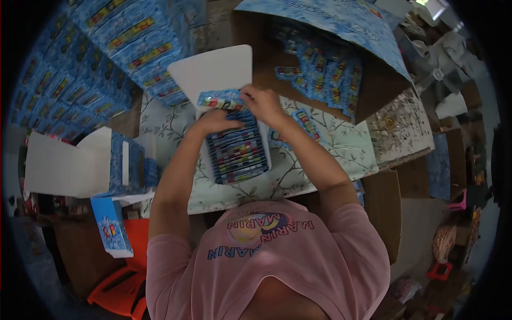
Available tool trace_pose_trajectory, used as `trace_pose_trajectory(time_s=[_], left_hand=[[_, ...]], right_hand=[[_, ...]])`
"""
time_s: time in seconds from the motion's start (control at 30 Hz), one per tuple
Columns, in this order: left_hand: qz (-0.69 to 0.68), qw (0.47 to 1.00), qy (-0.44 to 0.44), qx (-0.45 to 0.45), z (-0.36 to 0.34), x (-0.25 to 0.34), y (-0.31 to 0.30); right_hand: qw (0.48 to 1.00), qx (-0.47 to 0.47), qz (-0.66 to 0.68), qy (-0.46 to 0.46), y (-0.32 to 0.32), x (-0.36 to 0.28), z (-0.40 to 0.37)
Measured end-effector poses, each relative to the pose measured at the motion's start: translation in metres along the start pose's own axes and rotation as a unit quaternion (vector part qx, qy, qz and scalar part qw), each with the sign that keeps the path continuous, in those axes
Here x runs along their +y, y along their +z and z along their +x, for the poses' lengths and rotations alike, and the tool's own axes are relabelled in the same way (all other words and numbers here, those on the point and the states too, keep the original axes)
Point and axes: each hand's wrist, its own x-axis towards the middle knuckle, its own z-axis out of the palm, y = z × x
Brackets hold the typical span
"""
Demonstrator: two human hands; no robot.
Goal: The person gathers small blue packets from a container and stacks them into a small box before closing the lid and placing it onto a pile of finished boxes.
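A white-lined box (268, 143) stands on the table, packed with a row of blue sachets (238, 154) standing on edge. My right hand (265, 105) is closed on the right end of another blue sachet (213, 100), held flat above the far end of the row. Inside the box, my left hand (217, 122) lies across the far sachets with its fingers stretched to the right. The box's white lid flap (216, 72) stands up behind. Two loose sachets (305, 124) lie on the cloth beside my right forearm.
A large carton (368, 80) lies on its side at the back right, with many sachets spilling inside it. Stacked blue boxes (138, 42) rise at the back left. An open white box (69, 162) is at the left, above an orange chair (125, 288). Flowered cloth (341, 141) covers the table.
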Motion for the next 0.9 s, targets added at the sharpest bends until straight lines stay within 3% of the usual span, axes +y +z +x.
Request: trace_pose_trajectory(time_s=[0.1, 0.2, 0.27, 0.33, 0.47, 0.63, 0.9], left_hand=[[0.004, 1.0, -0.012, -0.017, -0.002, 0.015, -0.002], [0.057, 0.996, -0.019, 0.062, -0.014, 0.022, 0.003], [0.163, 0.979, -0.084, 0.088, -0.024, 0.025, 0.012], [0.154, 0.978, -0.091, 0.109, -0.037, 0.033, 0.018], [0.186, 0.943, 0.045, 0.273, -0.062, 0.025, 0.042], [0.196, 0.945, 0.015, 0.261, -0.075, 0.036, 0.047], [0.185, 0.952, 0.009, 0.242, -0.077, 0.036, 0.046]], right_hand=[[0.999, 0.038, 0.006, -0.037, 0.001, 0.002, -0.004], [0.996, 0.051, 0.03, -0.071, 0.001, -0.001, -0.003], [0.998, 0.033, 0.019, -0.049, -0.004, -0.001, -0.003], [0.999, 0.01, 0.014, -0.03, -0.006, 0.0, -0.006], [0.998, -0.024, 0.061, -0.007, -0.005, -0.005, -0.006], [0.994, -0.043, 0.097, -0.022, 0.004, -0.006, -0.002], [0.994, -0.039, 0.036, -0.096, 0.003, -0.015, 0.012]])
